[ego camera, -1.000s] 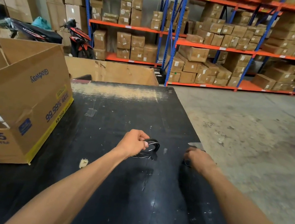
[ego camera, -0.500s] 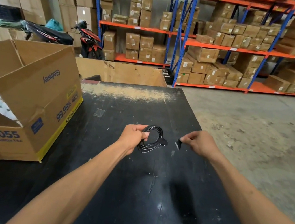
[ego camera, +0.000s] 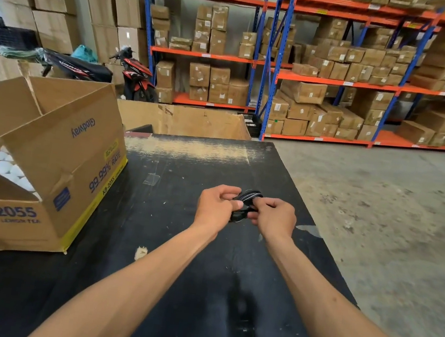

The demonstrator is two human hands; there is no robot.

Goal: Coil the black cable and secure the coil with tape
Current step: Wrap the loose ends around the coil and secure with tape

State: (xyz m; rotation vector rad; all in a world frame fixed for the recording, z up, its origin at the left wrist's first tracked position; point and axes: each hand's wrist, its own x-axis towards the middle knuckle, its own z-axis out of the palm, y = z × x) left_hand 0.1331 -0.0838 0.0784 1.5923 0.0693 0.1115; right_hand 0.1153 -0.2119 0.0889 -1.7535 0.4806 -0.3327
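Both our forearms reach forward, bare, converging toward the middle. Our left hand point(ego camera: 217, 206) is curled, thumb pointing right, fingers folded over and pinching the black cable point(ego camera: 249, 196) coil. Our right hand point(ego camera: 275, 218) sits just beside it, knuckles up, fingertips bent inward and pinched onto the same coil. The two hands nearly touch, thumbs facing each other. Wrists straight, held above the surface.

The hands point(ego camera: 246, 213) hide most of the coiled cable point(ego camera: 247, 200); tape indiscernible.
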